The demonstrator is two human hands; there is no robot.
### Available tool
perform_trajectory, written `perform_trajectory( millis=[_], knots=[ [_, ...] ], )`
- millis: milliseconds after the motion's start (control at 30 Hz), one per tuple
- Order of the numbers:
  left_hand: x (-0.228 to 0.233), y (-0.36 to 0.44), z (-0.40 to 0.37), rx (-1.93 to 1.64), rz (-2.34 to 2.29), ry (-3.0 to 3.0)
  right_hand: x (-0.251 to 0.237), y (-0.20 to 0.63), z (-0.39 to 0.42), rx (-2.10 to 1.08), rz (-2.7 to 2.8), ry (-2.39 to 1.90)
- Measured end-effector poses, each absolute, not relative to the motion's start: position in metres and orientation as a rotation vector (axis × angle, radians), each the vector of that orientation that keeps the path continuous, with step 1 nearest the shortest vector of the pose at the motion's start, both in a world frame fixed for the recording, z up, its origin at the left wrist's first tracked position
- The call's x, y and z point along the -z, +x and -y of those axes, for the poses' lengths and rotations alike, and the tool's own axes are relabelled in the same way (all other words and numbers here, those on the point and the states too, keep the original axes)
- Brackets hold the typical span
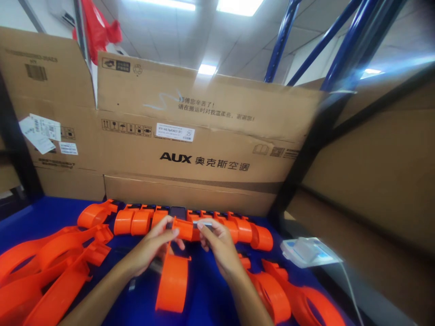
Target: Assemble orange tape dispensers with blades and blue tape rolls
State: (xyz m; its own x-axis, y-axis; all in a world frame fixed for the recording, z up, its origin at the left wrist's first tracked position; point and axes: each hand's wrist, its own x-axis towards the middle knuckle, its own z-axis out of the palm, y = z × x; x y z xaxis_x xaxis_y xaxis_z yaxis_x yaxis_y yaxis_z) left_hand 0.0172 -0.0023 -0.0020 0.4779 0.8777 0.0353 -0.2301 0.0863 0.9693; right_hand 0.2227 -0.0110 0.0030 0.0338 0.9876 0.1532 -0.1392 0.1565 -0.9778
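My left hand [154, 242] is closed on the top end of an orange plastic part [172, 283], which hangs down with its wide curved band lowermost. Close by on the right, my right hand [217, 240] pinches a small, slim grey-white piece [204, 223] against or just beside the part's upper end. Whether the two touch cannot be made out. Behind my hands, a row of similar orange parts [140, 222] with dark pieces at their tops lines the back of the blue surface [207, 299]. A dark flat rectangular object [178, 213] stands in that row.
More orange parts [61, 290] are heaped at the left, and others [272, 294] lie at the front right. A clear plastic box [307, 251] with a cable sits by the right edge. Cardboard [210, 149] walls off the back; dark posts [299, 158] frame the sides.
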Motion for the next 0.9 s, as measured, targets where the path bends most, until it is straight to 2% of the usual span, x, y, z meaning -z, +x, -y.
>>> perform_trajectory(
  millis=[367,600,900],
  knots=[
    [0.006,0.020,0.000,-0.949,-0.720,1.214,-0.002,0.213,0.009,-1.093,1.135,-0.987],
    [0.011,0.018,-0.009,-1.081,-0.784,1.081,-0.002,0.223,0.006,-0.810,1.075,-1.014],
    [0.013,0.017,-0.011,-1.059,-0.804,1.108,-0.001,0.225,0.006,-0.774,1.114,-1.032]
  ],
)
